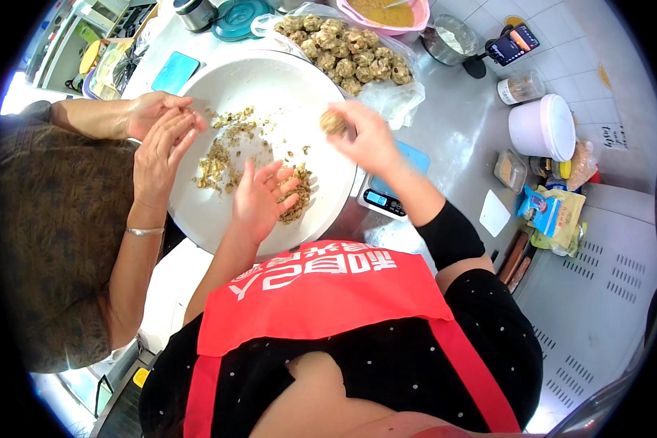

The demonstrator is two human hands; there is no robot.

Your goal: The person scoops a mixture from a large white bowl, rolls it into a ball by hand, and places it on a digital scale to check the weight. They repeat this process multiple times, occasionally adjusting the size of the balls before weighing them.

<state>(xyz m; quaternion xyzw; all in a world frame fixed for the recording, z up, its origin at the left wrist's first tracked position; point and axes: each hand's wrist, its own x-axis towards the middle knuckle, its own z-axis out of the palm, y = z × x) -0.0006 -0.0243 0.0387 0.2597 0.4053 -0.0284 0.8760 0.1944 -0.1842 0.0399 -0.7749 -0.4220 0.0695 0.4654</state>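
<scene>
My right hand (366,134) is at the right rim of a large white basin (328,211), its fingers around a ball of nut filling (333,122), slightly blurred. Palm up with fingers spread, my left hand (264,192) hovers over the near side of the basin and holds nothing. Beside its fingertips lies a heap of crumbly filling (298,197). More loose nut and seed crumbs (216,164) are scattered across the basin's left half. Behind the basin, many shaped filling balls (345,49) are piled on a clear plastic bag (402,104).
At left, a co-worker's hands (167,128) are pressed together over the basin rim. A digital scale (383,202) with a blue top stands right of the basin. Behind are a pink bowl (356,13), a metal pot (449,41) and a phone on a stand (512,44). A white bucket (542,127) stands farther right.
</scene>
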